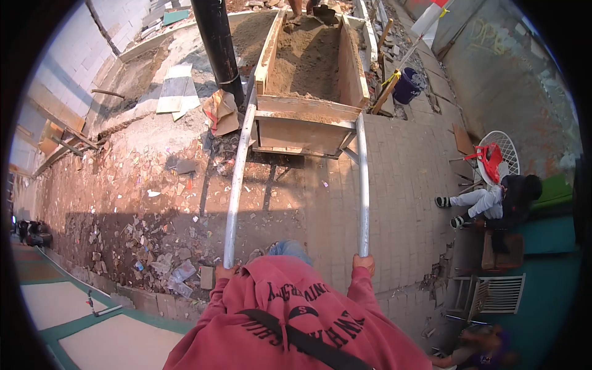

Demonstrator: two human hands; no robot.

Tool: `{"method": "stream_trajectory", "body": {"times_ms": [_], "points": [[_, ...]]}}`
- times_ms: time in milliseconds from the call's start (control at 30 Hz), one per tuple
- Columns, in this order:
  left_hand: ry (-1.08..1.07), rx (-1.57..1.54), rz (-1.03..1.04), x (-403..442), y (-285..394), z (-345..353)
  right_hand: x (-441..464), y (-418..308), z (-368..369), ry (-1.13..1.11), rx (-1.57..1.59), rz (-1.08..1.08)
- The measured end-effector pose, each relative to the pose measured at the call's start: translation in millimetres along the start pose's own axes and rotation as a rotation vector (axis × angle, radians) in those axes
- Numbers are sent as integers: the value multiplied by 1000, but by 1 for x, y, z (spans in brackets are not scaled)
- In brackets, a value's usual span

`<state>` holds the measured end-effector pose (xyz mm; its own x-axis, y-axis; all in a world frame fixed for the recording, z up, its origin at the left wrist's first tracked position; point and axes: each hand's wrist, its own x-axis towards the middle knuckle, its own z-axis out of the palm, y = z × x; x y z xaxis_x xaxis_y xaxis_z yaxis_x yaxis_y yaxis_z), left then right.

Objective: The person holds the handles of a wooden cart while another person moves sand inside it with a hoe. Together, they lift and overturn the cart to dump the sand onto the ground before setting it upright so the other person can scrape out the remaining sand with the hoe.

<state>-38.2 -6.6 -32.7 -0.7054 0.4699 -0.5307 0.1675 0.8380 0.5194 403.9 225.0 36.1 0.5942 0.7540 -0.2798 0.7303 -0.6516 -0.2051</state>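
My left hand [226, 271] is closed round the end of the left handle [239, 179] of a handcart, a white metal pipe. Across from it, my right hand [364, 264] grips the matching right handle [363, 191]. Both pipes run forward to the cart's wooden box [305, 108]. Brown sand [308, 58] lies inside the box. At its far end, a shovel blade [324, 13] rests on or near the sand, beside another person's legs [302, 8]. The cart's wheels cannot be made out.
A black pole [217, 46] stands close to the box's left side. Rubble [163, 256] litters the ground at left. On the right are a dark blue bucket [408, 86], a seated person [502, 200] by a white chair [498, 151], and another person [484, 348] lower down.
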Motion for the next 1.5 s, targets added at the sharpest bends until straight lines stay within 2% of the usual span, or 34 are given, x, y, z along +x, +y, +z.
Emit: {"method": "stream_trajectory", "body": {"times_ms": [67,100,167,267,533,1000,1133,1200,1500], "points": [[66,122,34,7,-12,8,-1,-1,1,-16,-7,14],[26,88,-38,-13,18,-8,-3,-4,-6,-49,-14,14],[49,112,9,-6,8,-1,3,4,2,-29,-33,12],[-6,50,-89,-10,16,-8,-2,-5,0,-22,-54,6],[0,-34,-34,-12,16,-5,-2,-8,-4,-28,-63,53],[-16,35,-26,-18,30,-14,12,6,11,-12,-70,23],[44,110,-32,-5,8,-3,3,-2,-2,-61,-50,69],[19,132,-6,-13,23,-13,7,4,5,-81,-41,60],[83,75,-68,7,-8,5,3,4,2,-52,20,46]]}}
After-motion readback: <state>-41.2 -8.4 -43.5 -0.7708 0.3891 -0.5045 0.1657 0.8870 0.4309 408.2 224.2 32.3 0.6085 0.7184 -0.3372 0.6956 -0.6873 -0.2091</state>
